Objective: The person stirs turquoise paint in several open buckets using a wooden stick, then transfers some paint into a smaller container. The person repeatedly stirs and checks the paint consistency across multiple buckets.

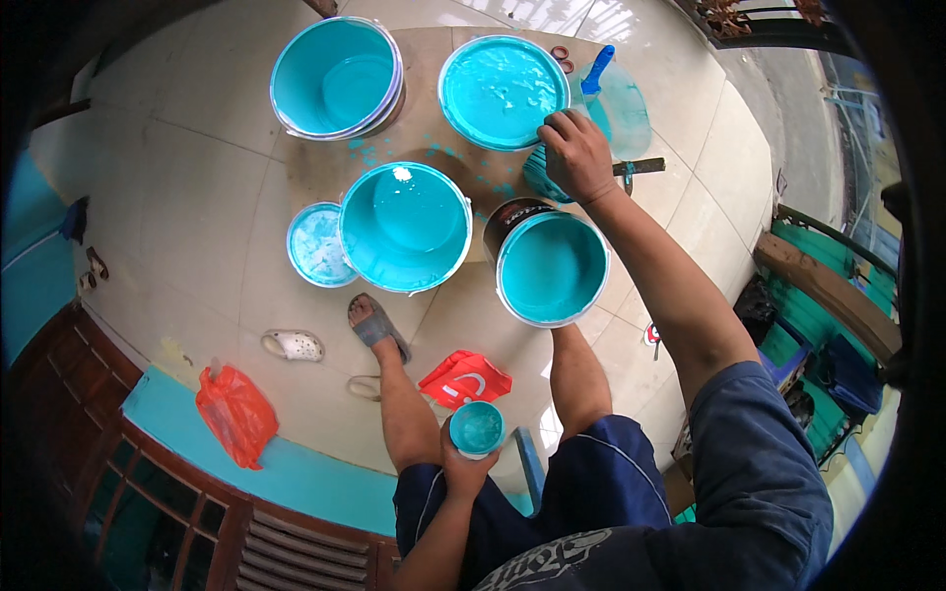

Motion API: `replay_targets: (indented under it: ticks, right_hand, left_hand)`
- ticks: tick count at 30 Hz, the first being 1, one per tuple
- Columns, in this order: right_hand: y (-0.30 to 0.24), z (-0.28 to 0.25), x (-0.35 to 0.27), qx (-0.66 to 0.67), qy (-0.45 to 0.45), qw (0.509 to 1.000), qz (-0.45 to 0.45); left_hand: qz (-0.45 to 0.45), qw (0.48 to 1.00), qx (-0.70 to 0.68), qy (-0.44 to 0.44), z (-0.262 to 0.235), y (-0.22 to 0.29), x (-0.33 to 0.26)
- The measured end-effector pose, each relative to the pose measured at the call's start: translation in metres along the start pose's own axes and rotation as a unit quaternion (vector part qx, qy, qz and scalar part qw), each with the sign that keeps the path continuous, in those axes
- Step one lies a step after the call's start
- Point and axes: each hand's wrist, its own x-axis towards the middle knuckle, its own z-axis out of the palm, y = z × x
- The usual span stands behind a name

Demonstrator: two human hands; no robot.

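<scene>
My left hand (pixel 463 469) is wrapped round a small cup (pixel 477 429) with turquoise paint inside, held between my knees. Farther out, my right hand (pixel 575 153) has its fingers bent closed at the right edge of a round, paint-covered lid (pixel 503 91). What lies under this lid is hidden. Just below the right hand is a ribbed turquoise thing (pixel 548 175), partly covered by the hand. A dark-sided paint bucket (pixel 552 266) stands nearest my right knee. Left of it stands a white-rimmed bucket (pixel 406 229) coated inside with turquoise paint.
Another bucket (pixel 338 79) stands at the far left, and a smaller whitish lid (pixel 320 244) lies nearer. A blue-handled brush (pixel 597 71) rests at a clear container (pixel 623 110). Red bags (pixel 236 414) lie on the floor, near a white clog (pixel 293 345). Paint spots mark the brown sheet (pixel 320 172).
</scene>
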Motion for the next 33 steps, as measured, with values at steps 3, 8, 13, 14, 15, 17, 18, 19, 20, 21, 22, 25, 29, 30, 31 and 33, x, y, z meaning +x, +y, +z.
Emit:
replay_targets:
  ticks: [3,8,13,14,15,17,18,19,20,21,22,25,29,30,31,33]
  right_hand:
    - [-0.003,-0.006,-0.005,0.014,-0.002,0.999,0.036]
    - [-0.023,-0.040,-0.040,0.075,0.049,0.980,0.176]
    - [-0.034,-0.059,-0.091,0.179,0.193,0.840,0.475]
    - [-0.032,-0.059,-0.098,0.191,0.217,0.788,0.544]
    - [-0.025,-0.059,-0.102,0.240,0.227,0.727,0.602]
    - [-0.012,-0.056,-0.105,0.333,0.248,0.643,0.644]
    - [-0.006,-0.054,-0.103,0.380,0.261,0.624,0.631]
    - [-0.001,-0.053,-0.101,0.421,0.275,0.600,0.622]
    - [0.004,-0.052,-0.098,0.438,0.252,0.616,0.604]
    - [0.009,-0.053,-0.095,0.450,0.231,0.627,0.592]
    - [0.013,-0.052,-0.091,0.467,0.209,0.647,0.566]
    - [0.016,-0.050,-0.079,0.419,0.121,0.710,0.553]
    - [0.001,-0.063,-0.079,0.274,0.110,0.860,0.415]
    - [-0.002,-0.068,-0.081,0.250,0.117,0.883,0.379]
    - [-0.004,-0.072,-0.081,0.232,0.134,0.891,0.366]
    - [-0.006,-0.082,-0.085,0.222,0.143,0.893,0.363]
  left_hand:
    - [-0.004,1.000,0.003,0.000,0.000,0.000,0.000]
    - [-0.012,1.000,-0.018,-0.017,0.000,0.007,0.004]
    - [-0.004,1.000,-0.014,-0.001,0.002,0.015,0.006]
    - [-0.003,1.000,-0.017,0.001,0.003,0.016,0.006]
    - [-0.003,1.000,-0.013,0.005,0.004,0.017,0.006]
    - [0.005,1.000,-0.002,0.003,0.005,0.019,0.006]
    - [0.010,1.000,0.011,0.004,0.006,0.019,0.006]
    - [0.010,1.000,0.011,0.004,0.006,0.020,0.006]
    - [0.009,1.000,0.015,0.006,0.006,0.022,0.005]
    - [0.009,1.000,0.022,0.008,0.007,0.023,0.005]
    - [0.005,1.000,0.021,0.003,0.006,0.024,0.005]
    - [0.002,1.000,0.016,-0.010,0.007,0.025,0.006]
    - [0.003,1.000,0.008,-0.010,0.009,0.025,0.006]
    - [0.006,1.000,0.008,-0.008,0.008,0.025,0.007]
    - [0.004,1.000,0.010,-0.011,0.008,0.025,0.007]
    - [0.013,1.000,0.020,-0.013,0.008,0.024,0.008]
